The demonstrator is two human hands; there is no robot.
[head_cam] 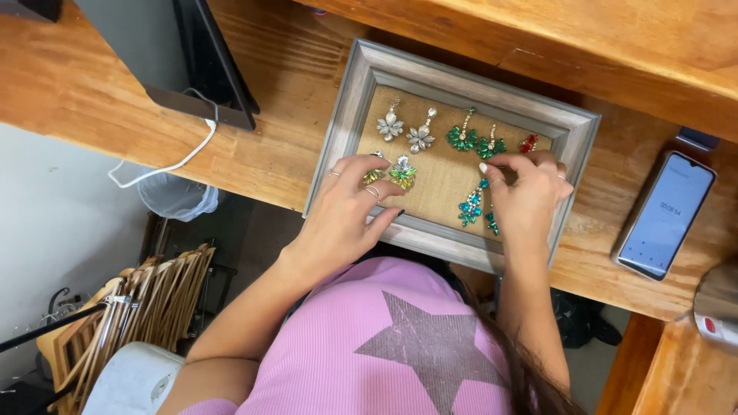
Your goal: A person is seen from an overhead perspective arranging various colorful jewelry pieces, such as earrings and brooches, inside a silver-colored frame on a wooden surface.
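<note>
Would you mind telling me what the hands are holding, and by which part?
The left hand pinches the yellow-green earring at its edge; the right hand holds nothing visible.

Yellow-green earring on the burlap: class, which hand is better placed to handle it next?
Probably the left hand: its fingertips already touch the yellow-green earring, while the right hand rests by the teal earrings.

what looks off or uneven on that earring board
The red earring at the top row's right end has no visible partner, while the silver and green ones hang in pairs. The teal pair hangs lower, partly hidden by the right hand. Nothing looks broken.
</note>
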